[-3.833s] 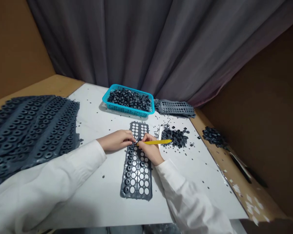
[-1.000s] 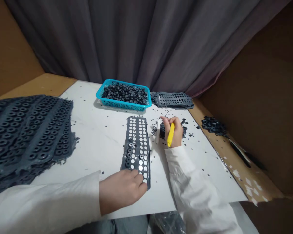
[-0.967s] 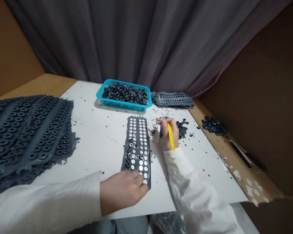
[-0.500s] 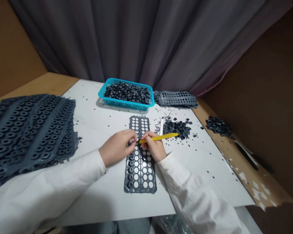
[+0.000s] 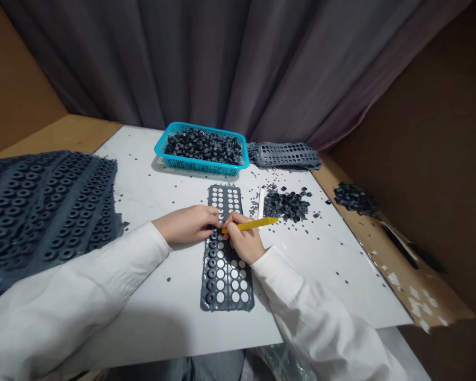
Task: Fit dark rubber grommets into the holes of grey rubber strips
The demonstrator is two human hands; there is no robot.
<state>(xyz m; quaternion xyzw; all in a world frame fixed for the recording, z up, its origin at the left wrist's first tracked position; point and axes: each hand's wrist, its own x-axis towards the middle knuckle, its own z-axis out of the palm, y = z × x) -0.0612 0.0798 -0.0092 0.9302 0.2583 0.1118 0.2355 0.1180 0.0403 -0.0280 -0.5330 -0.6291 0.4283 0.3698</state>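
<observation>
A dark grey perforated rubber strip lies lengthwise on the white table, with most holes empty and dark rings left along its left side. My left hand rests across the strip's left edge near its middle, its fingertips on the rubber. My right hand sits beside it, pinching a yellow plastic pick. The pick's tip reaches the strip between my hands, where my fingers hide it.
A blue plastic basket full of dark rubber rings stands at the table's back. Stacked ring-filled sheets lie left, with a perforated sheet back right. A loose pile of dark pieces lies right of the strip. Scattered bits dot the table.
My right hand has come back from the pile to the strip with the yellow pick. My left hand has moved from the strip's near end up to its middle.
</observation>
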